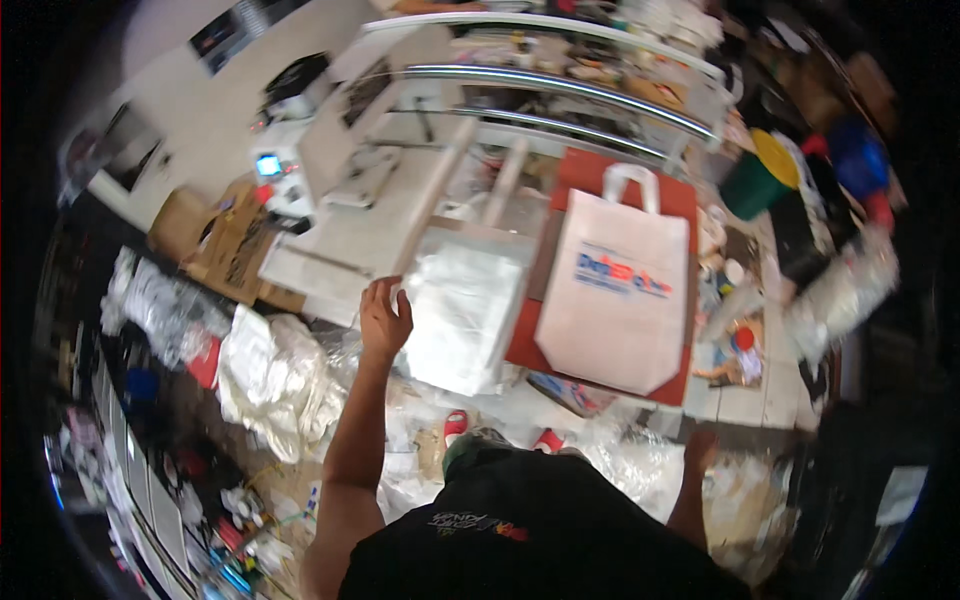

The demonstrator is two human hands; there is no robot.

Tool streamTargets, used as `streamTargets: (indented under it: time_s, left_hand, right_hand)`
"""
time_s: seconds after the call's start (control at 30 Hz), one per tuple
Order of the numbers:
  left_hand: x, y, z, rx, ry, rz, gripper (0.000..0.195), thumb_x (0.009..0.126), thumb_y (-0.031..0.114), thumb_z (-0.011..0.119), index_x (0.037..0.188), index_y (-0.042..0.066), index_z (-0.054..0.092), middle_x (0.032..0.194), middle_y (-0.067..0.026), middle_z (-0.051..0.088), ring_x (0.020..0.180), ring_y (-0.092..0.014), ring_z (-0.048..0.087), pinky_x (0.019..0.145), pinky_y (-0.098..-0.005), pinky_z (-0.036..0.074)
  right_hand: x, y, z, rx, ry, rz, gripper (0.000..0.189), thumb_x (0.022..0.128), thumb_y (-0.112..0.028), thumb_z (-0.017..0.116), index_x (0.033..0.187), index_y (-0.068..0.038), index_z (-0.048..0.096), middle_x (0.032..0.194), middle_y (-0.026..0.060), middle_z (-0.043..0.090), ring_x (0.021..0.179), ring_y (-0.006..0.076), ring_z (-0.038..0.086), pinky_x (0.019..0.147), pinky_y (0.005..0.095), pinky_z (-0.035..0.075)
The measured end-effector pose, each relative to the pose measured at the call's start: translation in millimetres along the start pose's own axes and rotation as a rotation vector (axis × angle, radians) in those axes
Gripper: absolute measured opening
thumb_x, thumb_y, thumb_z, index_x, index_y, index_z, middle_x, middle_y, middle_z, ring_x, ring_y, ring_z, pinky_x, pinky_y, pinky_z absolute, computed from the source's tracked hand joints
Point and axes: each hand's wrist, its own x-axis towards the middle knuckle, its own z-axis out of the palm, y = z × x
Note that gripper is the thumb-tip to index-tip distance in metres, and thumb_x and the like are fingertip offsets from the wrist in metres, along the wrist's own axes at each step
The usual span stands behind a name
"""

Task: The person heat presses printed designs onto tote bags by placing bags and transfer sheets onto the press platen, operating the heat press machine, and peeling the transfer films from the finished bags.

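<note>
A white tote bag with blue and red print [615, 300] lies flat on a red board [529, 337], its loop handle [631, 180] towards the far edge. To its left rests a stack of clear plastic sheets or bags [465, 315], shiny and white. My left hand [386, 319] is just left of that stack, fingers apart, with nothing seen in it; whether it touches the stack's edge cannot be told. Lower right, my right hand [701, 448] hangs near the work surface's front edge, blurred, its fingers hard to make out.
Metal rails [555, 79] cross behind the board. A machine with a lit screen [268, 166] and cardboard boxes [232, 247] stand at the left, above crumpled plastic [277, 382]. A green bin with a yellow rim [757, 176] is at the right. Loose plastic covers the floor around my feet.
</note>
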Motion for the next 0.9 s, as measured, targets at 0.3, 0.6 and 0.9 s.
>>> streamTargets:
  time_s: [0.3,0.6,0.9]
  left_hand:
    - [102.2,-172.7,-125.3,0.229,0.124,0.122,0.026,0.083,0.010,0.065,0.107,0.003,0.058,0.098,-0.0180,0.061,0.095,-0.038,0.058,0.085,-0.0464,0.046]
    - [134.5,-218.0,-96.5,0.263,-0.046,0.156,0.032,0.083,0.042,0.067,0.082,0.010,0.065,0.092,-0.0083,0.064,0.098,-0.032,0.056,0.104,-0.0553,0.031]
    - [125.7,-225.0,-74.5,0.093,0.142,0.186,0.027,0.084,0.036,0.070,0.086,0.010,0.062,0.089,-0.0097,0.057,0.098,-0.035,0.052,0.104,-0.0600,0.030]
  right_hand:
    - [-243.7,-12.3,45.2,0.270,-1.028,0.413,0.032,0.088,-0.032,0.061,0.092,-0.001,0.064,0.088,0.0220,0.066,0.069,0.0372,0.064,0.062,0.0462,0.049]
    - [-277.2,-189.8,28.6,0.719,-0.743,0.853,0.024,0.084,-0.025,0.060,0.097,-0.006,0.064,0.084,0.0080,0.065,0.064,0.0233,0.066,0.049,0.0350,0.047]
    - [-344.9,-201.9,44.4,0.695,-0.817,0.976,0.026,0.087,-0.033,0.062,0.079,-0.008,0.065,0.063,0.0070,0.060,0.058,0.0244,0.065,0.049,0.0389,0.049]
